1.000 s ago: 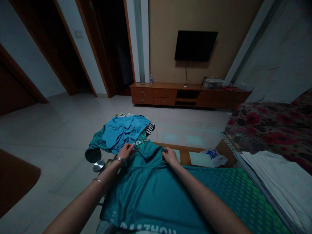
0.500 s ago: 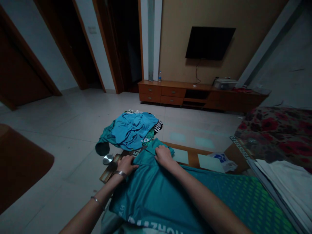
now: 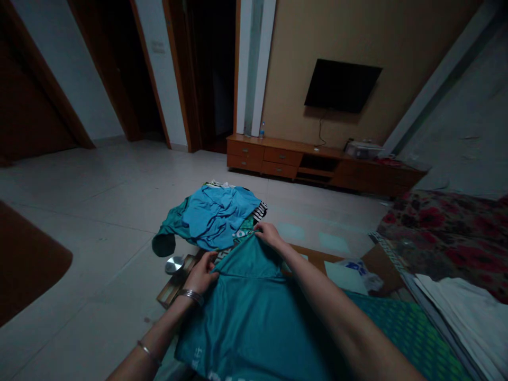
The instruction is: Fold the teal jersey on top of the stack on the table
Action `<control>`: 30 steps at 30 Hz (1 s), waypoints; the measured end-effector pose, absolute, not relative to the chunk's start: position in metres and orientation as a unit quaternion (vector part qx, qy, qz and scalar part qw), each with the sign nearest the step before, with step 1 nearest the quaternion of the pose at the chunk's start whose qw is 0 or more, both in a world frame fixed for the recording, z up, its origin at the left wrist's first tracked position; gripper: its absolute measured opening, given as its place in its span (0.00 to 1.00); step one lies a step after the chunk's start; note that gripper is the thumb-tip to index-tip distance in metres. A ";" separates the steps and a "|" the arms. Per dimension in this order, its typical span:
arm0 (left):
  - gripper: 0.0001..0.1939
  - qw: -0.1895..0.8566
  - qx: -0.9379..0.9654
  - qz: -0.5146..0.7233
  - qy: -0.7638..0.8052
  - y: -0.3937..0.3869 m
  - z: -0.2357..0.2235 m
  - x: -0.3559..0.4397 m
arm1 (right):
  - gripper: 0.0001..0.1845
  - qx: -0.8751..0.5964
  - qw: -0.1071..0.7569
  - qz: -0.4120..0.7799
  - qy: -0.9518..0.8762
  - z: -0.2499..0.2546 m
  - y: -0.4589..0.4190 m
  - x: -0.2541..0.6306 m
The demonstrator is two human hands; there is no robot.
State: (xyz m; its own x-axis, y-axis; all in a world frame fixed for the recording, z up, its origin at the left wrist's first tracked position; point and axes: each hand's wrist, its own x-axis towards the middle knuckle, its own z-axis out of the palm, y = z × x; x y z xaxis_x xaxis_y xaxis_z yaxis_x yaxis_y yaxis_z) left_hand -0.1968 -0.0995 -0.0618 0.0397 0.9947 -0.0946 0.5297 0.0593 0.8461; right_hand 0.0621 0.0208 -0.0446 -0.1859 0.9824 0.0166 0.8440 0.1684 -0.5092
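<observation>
A teal polo shirt (image 3: pixel 254 312) lies spread back-up on a low table in front of me, white lettering at its near hem. My left hand (image 3: pixel 203 273) rests on the shirt's left shoulder, fingers curled onto the cloth. My right hand (image 3: pixel 269 234) pinches the collar at the far end of the shirt and holds it stretched away from me. Two bangles sit on my left wrist and forearm.
A heap of blue and teal clothes (image 3: pixel 214 217) lies just beyond the shirt. A round metal lid (image 3: pixel 173 264) lies on the floor by the table corner. A plastic bag (image 3: pixel 363 270), floral sofa (image 3: pixel 444 233), folded white cloth (image 3: pixel 468 312) and TV cabinet (image 3: pixel 317 164) stand around.
My right hand has moved from the middle of the collar out to its far tip, drawing the collar away. My left hand stayed on the shoulder. The camera tilted slightly.
</observation>
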 end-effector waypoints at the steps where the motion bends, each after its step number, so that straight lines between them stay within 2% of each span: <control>1: 0.30 0.382 0.614 0.305 0.619 -0.100 -0.063 -0.200 | 0.14 -0.623 0.169 0.199 -0.738 -0.048 0.024 0.058; 4: 0.28 0.387 0.620 0.291 0.617 -0.102 -0.062 -0.206 | 0.18 -0.652 0.149 0.211 -0.713 -0.055 0.032 0.049; 8: 0.25 0.350 0.634 0.246 0.644 -0.106 -0.056 -0.207 | 0.08 -0.652 0.162 0.245 -0.699 -0.057 0.037 0.048; 11: 0.18 0.298 0.660 0.208 0.657 -0.112 -0.051 -0.204 | 0.05 -0.626 0.208 0.283 -0.696 -0.053 0.039 0.054; 15: 0.09 0.271 0.670 0.218 0.655 -0.120 -0.047 -0.201 | 0.14 -0.594 0.274 0.317 -0.687 -0.051 0.041 0.063; 17: 0.10 0.285 0.650 0.243 0.661 -0.121 -0.047 -0.202 | 0.15 -0.586 0.300 0.322 -0.681 -0.054 0.044 0.063; 20: 0.15 0.346 0.622 0.270 0.648 -0.124 -0.048 -0.206 | 0.12 -0.580 0.327 0.319 -0.674 -0.064 0.050 0.057; 25: 0.26 0.476 0.576 0.225 0.625 -0.144 -0.048 -0.225 | 0.09 -0.591 0.348 0.295 -0.665 -0.085 0.057 0.045; 30: 0.30 0.492 0.540 0.272 0.626 -0.173 -0.049 -0.238 | 0.10 -0.605 0.366 0.269 -0.654 -0.090 0.057 0.045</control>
State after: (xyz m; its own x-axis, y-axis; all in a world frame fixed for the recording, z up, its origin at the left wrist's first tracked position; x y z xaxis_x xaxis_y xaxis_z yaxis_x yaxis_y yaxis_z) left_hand -0.2378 -0.1734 -0.0494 0.0679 0.9442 -0.3224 0.4088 0.2685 0.8722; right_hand 0.0452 0.0570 -0.0902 0.0004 0.9882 0.1532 0.5950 0.1229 -0.7943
